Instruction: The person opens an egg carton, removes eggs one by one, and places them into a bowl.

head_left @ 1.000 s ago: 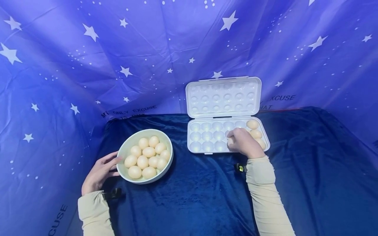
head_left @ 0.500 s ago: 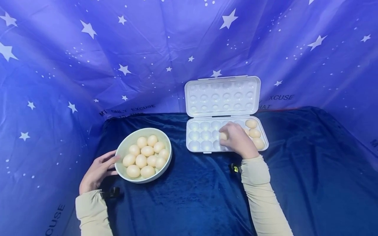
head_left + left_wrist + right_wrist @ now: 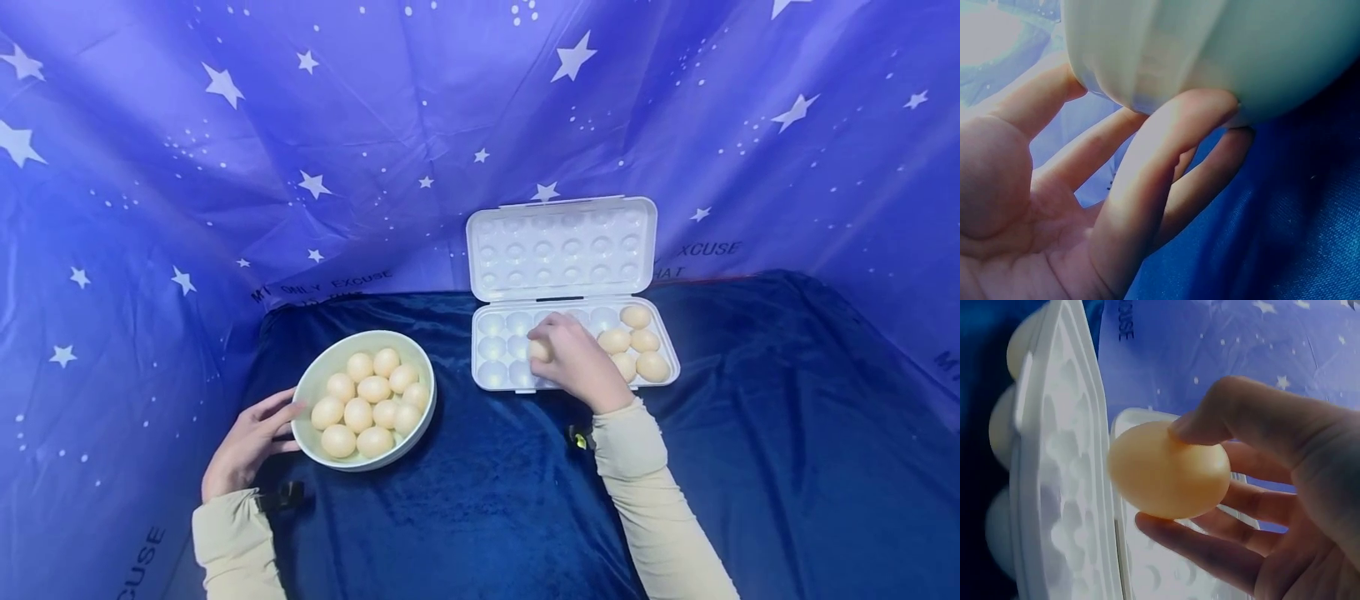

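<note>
A pale green bowl (image 3: 367, 458) with several beige eggs (image 3: 358, 414) stands at left centre in the head view. My left hand (image 3: 247, 442) holds its left side, with the thumb at the rim and the other fingers spread along the wall. In the left wrist view the fingers (image 3: 1191, 119) bend against the bowl's wall (image 3: 1210, 50). My right hand (image 3: 577, 354) pinches one egg (image 3: 1169, 472) between thumb and fingers above the white egg carton (image 3: 483, 387). Several eggs (image 3: 644, 340) sit in the carton's right-hand cups. The hand hides some middle cups.
The carton's lid (image 3: 562, 250) stands open at the back, against a purple curtain (image 3: 420, 125) with white stars. Dark blue velvety cloth (image 3: 465, 517) covers the table. A small black wrist camera (image 3: 281, 496) sits at the left cuff.
My right hand has moved left over the carton with the egg, uncovering eggs in the cups on the right. The left hand stays at the bowl.
</note>
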A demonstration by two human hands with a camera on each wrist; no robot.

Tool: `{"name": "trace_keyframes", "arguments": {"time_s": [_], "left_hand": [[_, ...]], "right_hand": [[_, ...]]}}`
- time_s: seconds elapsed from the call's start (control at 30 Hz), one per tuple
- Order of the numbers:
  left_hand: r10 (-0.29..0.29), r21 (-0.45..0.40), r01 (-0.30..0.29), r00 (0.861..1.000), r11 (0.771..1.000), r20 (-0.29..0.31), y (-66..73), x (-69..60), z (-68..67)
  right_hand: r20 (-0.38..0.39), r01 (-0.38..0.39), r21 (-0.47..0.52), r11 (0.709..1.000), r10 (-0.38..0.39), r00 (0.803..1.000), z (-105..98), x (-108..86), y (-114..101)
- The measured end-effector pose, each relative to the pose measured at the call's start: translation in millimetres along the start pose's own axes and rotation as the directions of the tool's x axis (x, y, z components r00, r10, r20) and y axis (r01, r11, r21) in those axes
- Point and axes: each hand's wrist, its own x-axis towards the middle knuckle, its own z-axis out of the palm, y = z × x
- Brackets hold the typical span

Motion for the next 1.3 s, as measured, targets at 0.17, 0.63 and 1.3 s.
{"name": "trace_keyframes", "arguments": {"time_s": [0.17,0.63,1.3], "left_hand": [[0.001,0.005,-0.001,1.0,1.0,-0.004,-1.3,-0.8,-1.9],[-0.001,0.015,0.002,1.0,1.0,-0.029,-1.0,-3.2,-6.5],[0.017,0.001,-0.017,1.0,1.0,0.0,-2.2,-1.0,1.3]], "right_hand": [[0.003,0.078,-0.001,0.997,-0.078,0.997,9,9.9,-18],[0.014,0.186,0.115,0.976,-0.189,0.982,30,39.9,-72],[0.012,0.304,0.144,0.942,-0.309,0.951,99,42.7,-103]]}}
